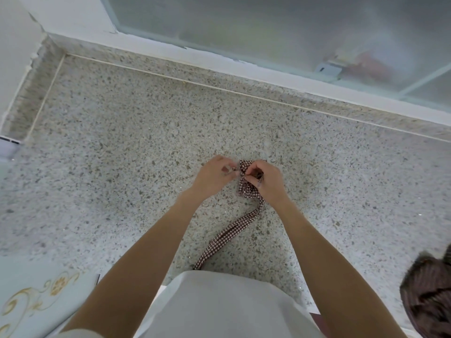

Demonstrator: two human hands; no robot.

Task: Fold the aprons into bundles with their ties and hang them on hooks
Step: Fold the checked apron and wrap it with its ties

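Note:
A small bundle of brown-and-white checked apron cloth (247, 189) lies on the speckled stone counter (122, 167). My right hand (267, 182) grips the bundle from the right, fingers curled over its top. My left hand (214, 175) pinches a bit of the cloth at the bundle's upper left. One checked tie (227, 236) trails from the bundle toward me and ends at the counter's near edge. Part of the bundle is hidden under my right hand.
A frosted window (268, 25) with a white sill runs along the back of the counter. A dark striped cloth heap (429, 296) sits at the right edge. A pale cabinet front with gold scrollwork (36, 293) is at lower left. A wall closes the far left.

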